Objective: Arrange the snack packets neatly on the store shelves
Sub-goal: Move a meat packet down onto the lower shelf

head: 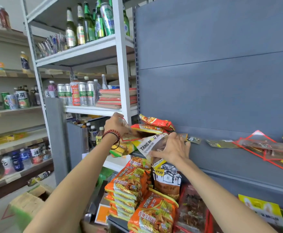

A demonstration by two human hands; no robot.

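A white and brown snack packet [151, 143] printed TANG lies tilted at the left end of the grey shelf [221, 158]. My right hand [172, 149] presses on it, fingers gripping its lower edge. My left hand [116, 124], with a red bead bracelet at the wrist, holds the top of a clear packet [129, 133] just left of it. Red and yellow packets [156, 122] are piled behind, against the shelf's back panel. Small dark green sachets [219, 143] and red-edged clear packets [271, 148] lie further right on the same shelf.
Orange noodle packs [130, 182] and a sunflower seed bag [167, 179] fill the shelf below. A white rack [122, 64] to the left holds beer bottles, cans and stacked books. A cardboard box [30, 202] sits on the floor at lower left.
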